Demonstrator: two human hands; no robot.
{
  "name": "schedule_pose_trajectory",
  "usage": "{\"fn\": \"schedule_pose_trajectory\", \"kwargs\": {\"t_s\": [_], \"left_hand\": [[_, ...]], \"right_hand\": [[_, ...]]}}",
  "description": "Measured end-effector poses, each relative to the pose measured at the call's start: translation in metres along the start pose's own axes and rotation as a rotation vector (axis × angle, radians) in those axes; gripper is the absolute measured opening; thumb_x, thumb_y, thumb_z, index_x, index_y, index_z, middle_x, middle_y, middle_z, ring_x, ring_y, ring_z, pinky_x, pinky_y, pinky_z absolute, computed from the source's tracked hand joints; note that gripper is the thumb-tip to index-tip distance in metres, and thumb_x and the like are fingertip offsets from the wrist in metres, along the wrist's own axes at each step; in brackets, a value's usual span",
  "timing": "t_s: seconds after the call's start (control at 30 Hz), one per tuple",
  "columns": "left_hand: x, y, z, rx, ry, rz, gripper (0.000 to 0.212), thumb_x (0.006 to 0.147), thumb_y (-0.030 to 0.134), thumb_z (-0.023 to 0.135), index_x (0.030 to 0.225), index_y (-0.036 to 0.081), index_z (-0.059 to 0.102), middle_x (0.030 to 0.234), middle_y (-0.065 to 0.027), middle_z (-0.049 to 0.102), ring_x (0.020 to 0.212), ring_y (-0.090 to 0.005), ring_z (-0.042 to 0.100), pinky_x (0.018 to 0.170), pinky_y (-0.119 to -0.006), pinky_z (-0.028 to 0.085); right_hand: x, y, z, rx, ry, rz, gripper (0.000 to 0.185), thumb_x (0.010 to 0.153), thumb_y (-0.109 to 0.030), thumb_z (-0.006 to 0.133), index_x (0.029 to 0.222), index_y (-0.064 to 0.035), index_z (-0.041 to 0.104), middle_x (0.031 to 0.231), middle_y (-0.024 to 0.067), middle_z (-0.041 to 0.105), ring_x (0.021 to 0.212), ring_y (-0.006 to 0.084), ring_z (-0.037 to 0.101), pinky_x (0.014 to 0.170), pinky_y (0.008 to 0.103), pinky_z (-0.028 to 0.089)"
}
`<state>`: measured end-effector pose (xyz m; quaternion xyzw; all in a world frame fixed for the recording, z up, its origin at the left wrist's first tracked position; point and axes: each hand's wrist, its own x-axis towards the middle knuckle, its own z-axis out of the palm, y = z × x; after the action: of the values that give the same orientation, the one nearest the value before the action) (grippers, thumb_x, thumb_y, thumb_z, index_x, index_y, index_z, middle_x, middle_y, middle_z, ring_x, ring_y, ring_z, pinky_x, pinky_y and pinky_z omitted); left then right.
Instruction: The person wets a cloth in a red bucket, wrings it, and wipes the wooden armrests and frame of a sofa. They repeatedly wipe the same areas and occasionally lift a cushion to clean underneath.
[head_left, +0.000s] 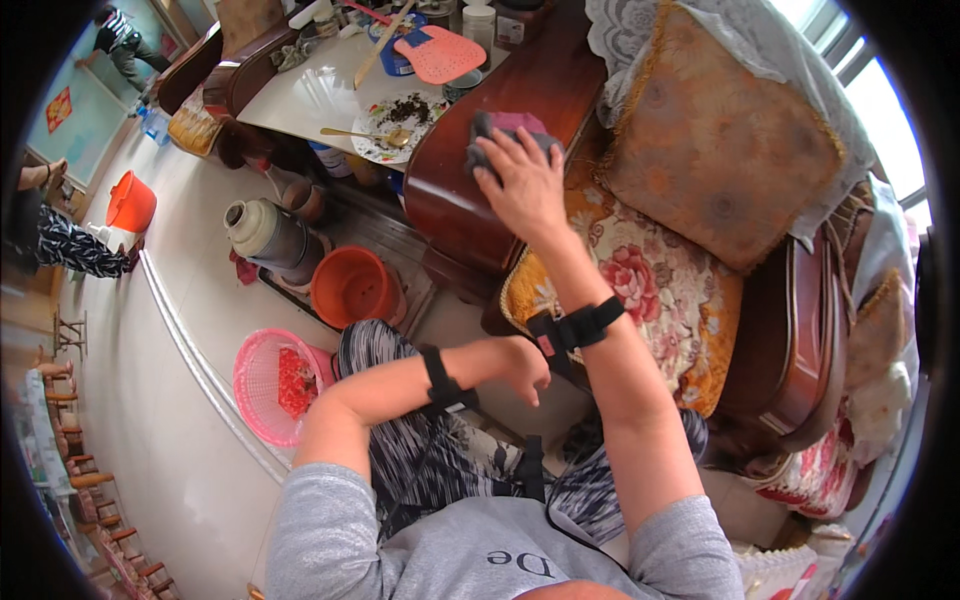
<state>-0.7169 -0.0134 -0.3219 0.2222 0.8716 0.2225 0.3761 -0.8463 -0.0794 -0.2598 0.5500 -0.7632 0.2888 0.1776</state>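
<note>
My right hand (523, 180) lies with spread fingers on a grey and pink cloth (480, 154), pressing it against the glossy armrest (465, 195) of a dark red wooden sofa. Over my lap hangs my left hand (525, 369), bent at the wrist, with loosely curled fingers and nothing seen in it. Left of the armrest, a patterned plate (367, 142) with dark crumbs and a gold-coloured spoon (352, 134) stands on a low table (300, 97). A pink fly swatter (442, 54) rests above the plate, by a glass.
Below the table stand a thermos flask (274, 232), an orange-red bucket (352, 285) and a pink lattice basket (262, 390). A flowered seat cover (637, 262) and a large cushion (720, 142) are at right. Two other people are at far left, near another orange bucket (131, 202).
</note>
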Motion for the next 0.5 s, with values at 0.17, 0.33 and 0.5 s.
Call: {"fn": "schedule_pose_trajectory", "kwargs": {"t_s": [0.17,0.33,0.5], "left_hand": [[-0.088,-0.011,-0.027,-0.159,0.197,-0.046,0.053,0.077,0.046,0.060,0.118,0.013,0.059,0.104,-0.0126,0.065,0.097,-0.0276,0.061,0.083,-0.036,0.047],[-0.192,-0.045,-0.038,-0.245,0.683,-0.205,0.039,0.083,0.027,0.063,0.114,0.005,0.059,0.102,-0.0109,0.064,0.094,-0.0206,0.061,0.084,-0.032,0.048],[-0.280,-0.099,-0.016,-0.441,1.042,-0.450,0.033,0.087,0.020,0.060,0.115,0.003,0.058,0.102,-0.0042,0.064,0.094,-0.0097,0.058,0.086,-0.024,0.045]], "right_hand": [[-0.027,-0.020,-0.014,-0.109,0.010,-0.098,0.043,0.083,-0.032,0.058,0.124,-0.0209,0.053,0.132,0.0033,0.047,0.127,0.0296,0.036,0.102,0.0584,0.019],[-0.038,-0.015,-0.012,-0.205,-0.036,-0.139,0.048,0.082,-0.033,0.058,0.129,-0.0264,0.048,0.135,0.0038,0.043,0.129,0.0300,0.032,0.103,0.0599,0.019],[-0.029,-0.023,-0.009,-0.225,-0.102,-0.162,0.050,0.086,-0.036,0.054,0.134,-0.0300,0.042,0.140,0.0043,0.037,0.132,0.0304,0.028,0.103,0.0598,0.019]]}}
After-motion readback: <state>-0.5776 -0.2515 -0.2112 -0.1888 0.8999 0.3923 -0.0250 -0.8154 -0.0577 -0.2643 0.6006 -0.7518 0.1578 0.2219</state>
